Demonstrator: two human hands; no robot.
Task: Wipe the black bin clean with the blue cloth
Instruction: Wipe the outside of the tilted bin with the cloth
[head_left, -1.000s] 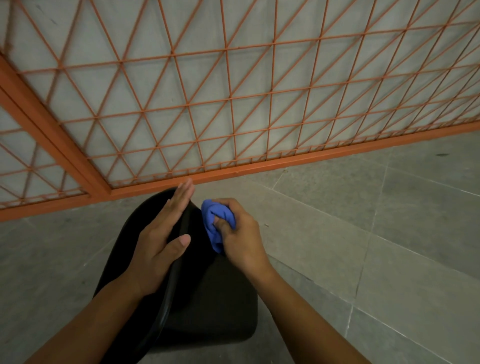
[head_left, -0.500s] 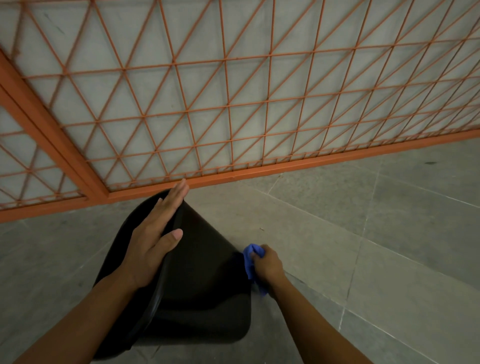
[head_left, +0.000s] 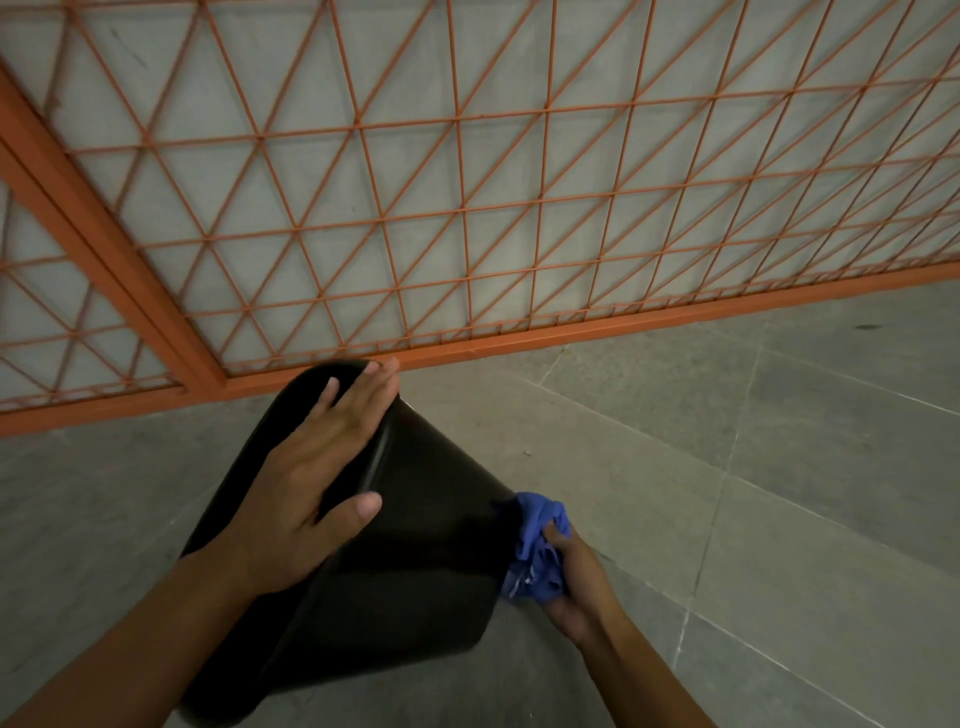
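The black bin (head_left: 395, 545) lies tipped on the grey floor (head_left: 727, 467), long axis running from seven to one o'clock; the left hand (head_left: 317, 478) presses it flat-fingered; the right hand (head_left: 566, 582), at the bin's three o'clock, clutches the blue cloth (head_left: 535, 540) against its side wall, nearer for the next stroke.

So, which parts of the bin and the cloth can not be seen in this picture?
1. Head view: the black bin shows only outer walls; its opening and inside face away, so any dirt there is hidden.
2. The left hand lies flat over part of the bin's upper wall.
3. The right hand grips the bunched blue cloth, hiding part of it.
4. The bin's near end is very dark, its edges unclear.
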